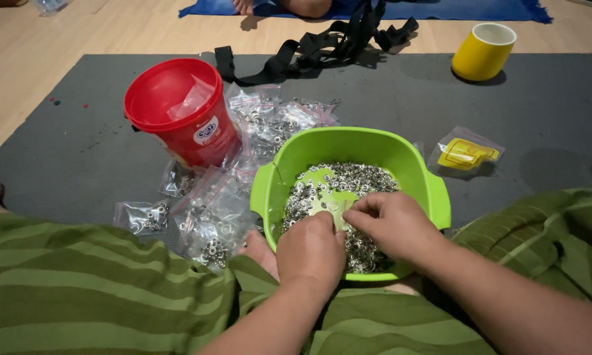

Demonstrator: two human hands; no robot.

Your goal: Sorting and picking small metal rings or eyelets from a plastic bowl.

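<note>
A lime green basin (368,148) sits in front of me on a grey mat, holding several small silver metal eyelets (355,177). Both my hands are inside it at the near side. My left hand (311,253) is curled over the eyelets, fingers bent down; what it holds is hidden. My right hand (388,220) reaches in beside it, thumb and fingertips pinched together at the eyelets. The two hands touch at the fingertips.
A red plastic bucket (177,108) lies tilted at the left, with a pile of small clear bags of eyelets (243,164) around it. Black straps (322,46), a yellow cup (483,51) and a yellow packet (465,153) lie farther off. Another person's foot (243,6) rests on a blue mat.
</note>
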